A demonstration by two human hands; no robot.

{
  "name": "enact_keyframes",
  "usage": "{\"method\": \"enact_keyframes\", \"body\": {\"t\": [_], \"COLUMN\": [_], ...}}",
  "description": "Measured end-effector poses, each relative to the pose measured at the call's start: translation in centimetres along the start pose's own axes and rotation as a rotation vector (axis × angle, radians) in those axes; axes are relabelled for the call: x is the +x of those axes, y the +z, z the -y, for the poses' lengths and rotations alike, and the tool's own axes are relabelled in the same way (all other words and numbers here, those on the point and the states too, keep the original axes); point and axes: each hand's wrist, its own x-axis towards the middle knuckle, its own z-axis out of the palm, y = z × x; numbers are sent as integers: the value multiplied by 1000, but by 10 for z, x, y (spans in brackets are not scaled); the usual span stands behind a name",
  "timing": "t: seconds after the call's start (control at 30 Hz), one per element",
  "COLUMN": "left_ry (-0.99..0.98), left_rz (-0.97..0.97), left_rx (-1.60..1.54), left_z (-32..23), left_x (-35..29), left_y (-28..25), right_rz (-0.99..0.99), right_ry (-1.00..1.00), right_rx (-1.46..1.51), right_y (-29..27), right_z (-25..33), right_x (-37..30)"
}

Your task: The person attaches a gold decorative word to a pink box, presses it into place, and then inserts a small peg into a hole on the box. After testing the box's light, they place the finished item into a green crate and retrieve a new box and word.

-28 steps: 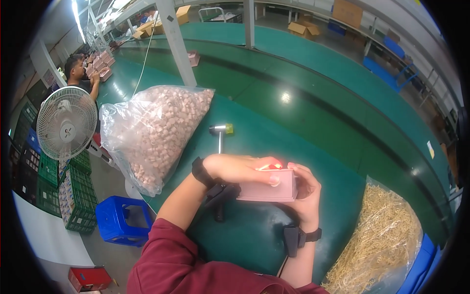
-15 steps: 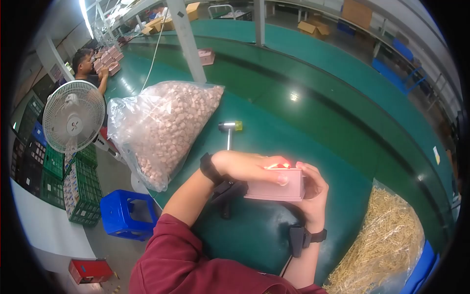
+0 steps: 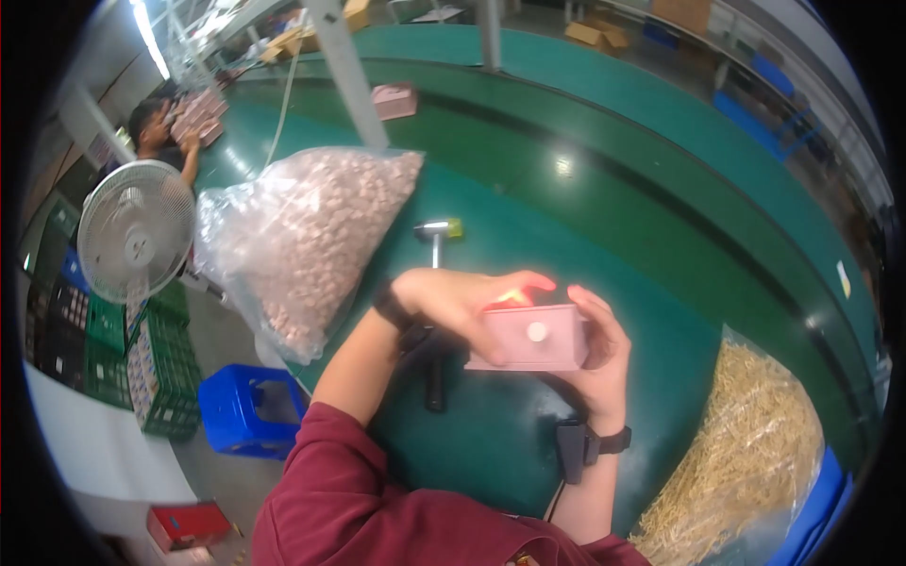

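And the thumb has been shifted! A moment ago it was laid across the front of the box (image 3: pixel 514 330); now it has been drawn to the lower left, and the pale knob (image 3: pixel 538 331) has been bared in full. By this, it is judged, a hold is being adjusted rather than given up. The box is held up over the table (image 3: pixel 538 255), between both hands. Its left end is gripped by the left hand (image 3: pixel 451 300), thumb in front, a forefinger stretched above the top edge (where a red glow is thrown on the skin). The right end is cupped by the right hand (image 3: pixel 604 354), its fingers curled and one tip raised at the top corner.

Beyond, the hammer (image 3: pixel 439 229) is left lying, untouched, with the bag of pink bits (image 3: pixel 311 236) to its left; gold hardware is bagged (image 3: pixel 746 453) at the right.

As for writing, none can be read on the box. A small mark is carried by the fan's hub (image 3: pixel 140 250), and a pale tag (image 3: pixel 844 278) is seen far right, too small to be made out.
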Motion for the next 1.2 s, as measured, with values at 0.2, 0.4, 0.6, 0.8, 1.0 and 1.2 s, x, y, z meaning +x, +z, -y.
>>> {"method": "enact_keyframes", "body": {"t": [0.2,0.4,0.6,0.8,1.0,1.2], "left_ry": [69,349,466,458,496,649], "left_rz": [-290,-680,-717,-628,-593,-454], "left_rx": [250,1159,1216,1034,907,566], "left_z": [-34,-61,-54,-66,-69,-102], "left_x": [-18,3,18,5,7,-48], "left_y": [10,24,46,55,65,77], "right_rz": [-168,-156,-33,-177,-210,-353], "right_ry": [222,312,262,298,86,-73], "right_rx": [283,827,928,907,761,412], "right_y": [14,3,4,12,-13,-11], "right_z": [1,-7,-18,-10,-12,69], "right_x": [-2,-4,-10,-6,-29,-62]}}
